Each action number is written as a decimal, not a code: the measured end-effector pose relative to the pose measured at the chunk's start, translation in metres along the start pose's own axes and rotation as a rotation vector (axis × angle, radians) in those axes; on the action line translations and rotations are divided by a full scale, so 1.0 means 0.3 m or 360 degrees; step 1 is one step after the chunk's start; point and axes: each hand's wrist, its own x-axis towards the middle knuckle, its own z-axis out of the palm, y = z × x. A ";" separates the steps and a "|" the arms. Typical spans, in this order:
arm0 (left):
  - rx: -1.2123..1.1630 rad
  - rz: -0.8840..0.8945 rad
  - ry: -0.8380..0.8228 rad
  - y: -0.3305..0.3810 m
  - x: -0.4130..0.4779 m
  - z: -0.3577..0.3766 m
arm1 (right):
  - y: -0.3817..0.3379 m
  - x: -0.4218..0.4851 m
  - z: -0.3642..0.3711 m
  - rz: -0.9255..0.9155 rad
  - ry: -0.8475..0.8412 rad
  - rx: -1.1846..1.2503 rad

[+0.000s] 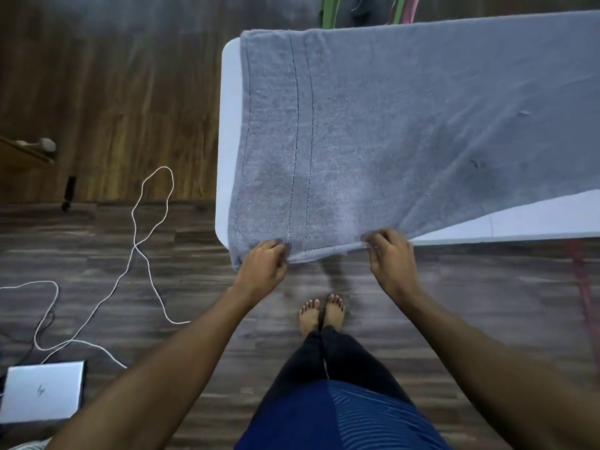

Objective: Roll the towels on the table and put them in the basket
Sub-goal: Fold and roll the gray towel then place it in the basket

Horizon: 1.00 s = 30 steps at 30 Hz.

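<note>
1. The grey towel [406, 125] is lying spread flat over the white table [227, 141], its near edge hanging just past the table's front
2. The left hand [263, 264] and right hand [393, 258] are each pinching that near edge, fingers curled into the cloth
3. To me it is looking soft, limp and light; gripping the hem with hands apart seems the best way to start a straight roll
4. The towel's right end is running out of view, the fingertips are blurring into the pile, and no basket is showing
</note>
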 end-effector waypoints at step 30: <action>-0.0052 0.0105 0.0334 0.015 0.019 -0.014 | -0.171 0.063 0.033 -0.0117 0.0007 0.0026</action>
